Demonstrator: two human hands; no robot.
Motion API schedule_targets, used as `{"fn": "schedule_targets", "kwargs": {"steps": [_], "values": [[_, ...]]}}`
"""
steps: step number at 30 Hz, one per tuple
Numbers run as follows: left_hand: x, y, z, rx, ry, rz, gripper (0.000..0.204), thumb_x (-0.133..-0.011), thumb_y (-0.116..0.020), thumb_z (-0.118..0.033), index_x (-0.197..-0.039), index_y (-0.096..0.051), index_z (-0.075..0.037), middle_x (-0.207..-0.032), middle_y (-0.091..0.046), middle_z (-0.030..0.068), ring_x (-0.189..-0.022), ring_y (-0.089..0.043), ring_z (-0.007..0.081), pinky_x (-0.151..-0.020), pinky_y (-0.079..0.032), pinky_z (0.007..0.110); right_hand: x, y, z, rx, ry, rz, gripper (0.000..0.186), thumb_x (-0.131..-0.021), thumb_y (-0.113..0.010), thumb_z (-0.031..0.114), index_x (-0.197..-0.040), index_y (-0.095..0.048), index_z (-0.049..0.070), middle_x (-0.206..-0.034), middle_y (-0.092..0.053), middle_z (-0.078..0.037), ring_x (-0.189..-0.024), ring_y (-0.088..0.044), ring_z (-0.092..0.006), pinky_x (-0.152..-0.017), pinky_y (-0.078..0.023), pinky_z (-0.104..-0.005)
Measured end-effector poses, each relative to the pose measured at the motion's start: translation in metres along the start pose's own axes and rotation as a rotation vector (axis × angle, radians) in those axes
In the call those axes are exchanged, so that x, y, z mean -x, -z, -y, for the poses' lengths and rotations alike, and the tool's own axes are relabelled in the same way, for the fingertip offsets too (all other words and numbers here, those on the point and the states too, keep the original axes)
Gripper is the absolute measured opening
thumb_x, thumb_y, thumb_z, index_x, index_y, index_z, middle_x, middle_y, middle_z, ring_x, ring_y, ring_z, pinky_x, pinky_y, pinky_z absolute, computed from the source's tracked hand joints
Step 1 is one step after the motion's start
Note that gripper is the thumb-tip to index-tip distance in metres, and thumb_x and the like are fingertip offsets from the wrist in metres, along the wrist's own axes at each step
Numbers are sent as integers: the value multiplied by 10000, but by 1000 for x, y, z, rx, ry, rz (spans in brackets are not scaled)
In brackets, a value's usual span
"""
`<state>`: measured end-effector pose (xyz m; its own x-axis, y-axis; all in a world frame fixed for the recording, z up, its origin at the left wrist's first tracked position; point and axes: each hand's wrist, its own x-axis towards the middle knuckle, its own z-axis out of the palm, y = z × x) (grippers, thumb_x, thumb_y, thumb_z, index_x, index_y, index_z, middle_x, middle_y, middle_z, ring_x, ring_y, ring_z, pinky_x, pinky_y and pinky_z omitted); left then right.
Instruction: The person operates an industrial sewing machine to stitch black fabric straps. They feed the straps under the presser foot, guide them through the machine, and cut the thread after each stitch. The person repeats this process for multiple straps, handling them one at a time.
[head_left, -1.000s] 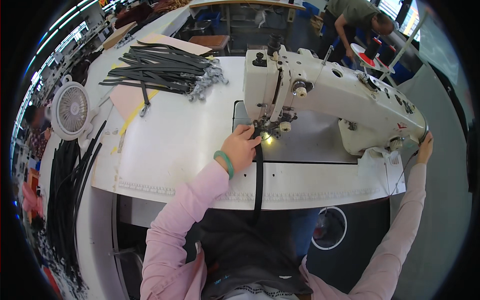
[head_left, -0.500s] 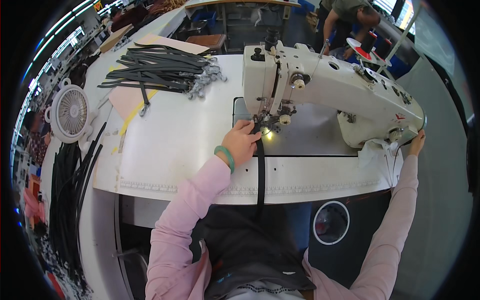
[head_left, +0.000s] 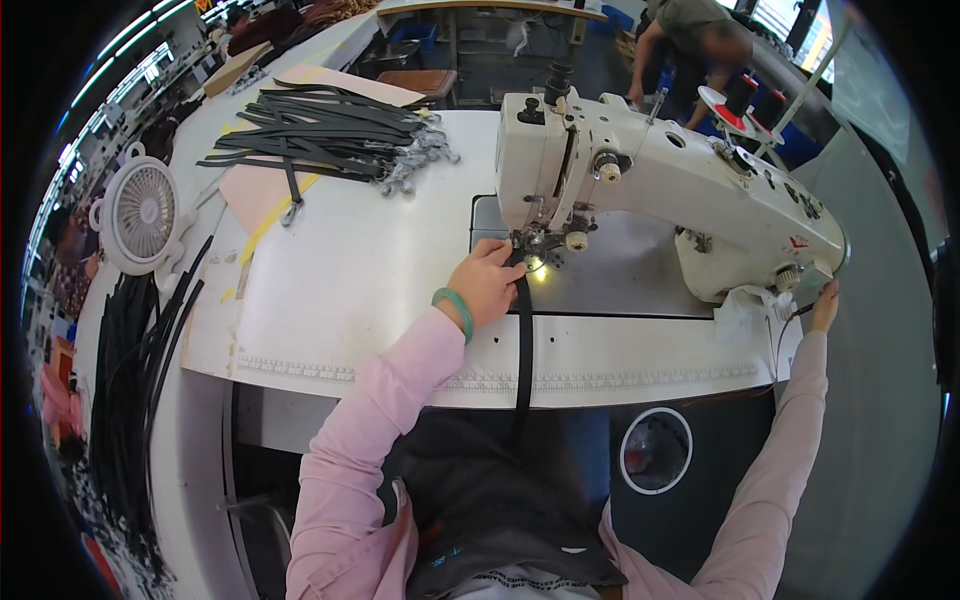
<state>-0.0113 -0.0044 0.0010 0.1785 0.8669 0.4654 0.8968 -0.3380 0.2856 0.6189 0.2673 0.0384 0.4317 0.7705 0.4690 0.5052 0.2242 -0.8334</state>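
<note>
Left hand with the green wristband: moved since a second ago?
No. The left hand stays on the black strap just left of the white sewing machine needle area; only the camera shifted.

strap [head_left: 523, 340] | black, narrow, flat | running straight from the needle area over the surface [head_left: 350, 290] edge | lower end hanging down toward the lap

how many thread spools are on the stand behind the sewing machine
2 show: a dark spool on a red disc and a second dark spool just right of it, beyond the sewing machine. Others may be hidden.
</note>
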Motion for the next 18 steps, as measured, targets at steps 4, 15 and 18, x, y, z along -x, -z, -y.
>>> {"fn": "schedule_targets", "kwargs": {"steps": [4, 15, 18], "values": [[5, 4, 1, -15, 18, 1, 328, -659, -624, -62, -987, -634, -60, -1113, -544, 181, -1083, -463, 310, -915, -412, 329, 17, -14, 14, -210, 62, -92, 527, -922, -375, 418, -1187, -444, -33, -1140, -532, -133, -1078, -496, -229, -915, -388, -323], [6, 6, -7, -125, -92, -3, 357, -638, -637, -60, -995, -617, -59, -1068, -543, 169, -1036, -467, 304, -895, -416, 330, -76, 2, 80, 577, 273, 132, 535, -901, -355, 474, -1111, -539, 18, -1039, -583, -189, -987, -544, -323, -852, -406, -365], [6, 8, -8, -122, -100, 0, 352, -638, -639, -69, -989, -617, -58, -1060, -545, 171, -1034, -466, 303, -900, -409, 330, -89, 7, 76, 598, 255, 165, 527, -903, -355, 458, -1119, -530, 10, -1073, -569, -205, -990, -537, -344, -867, -397, -377]]}}
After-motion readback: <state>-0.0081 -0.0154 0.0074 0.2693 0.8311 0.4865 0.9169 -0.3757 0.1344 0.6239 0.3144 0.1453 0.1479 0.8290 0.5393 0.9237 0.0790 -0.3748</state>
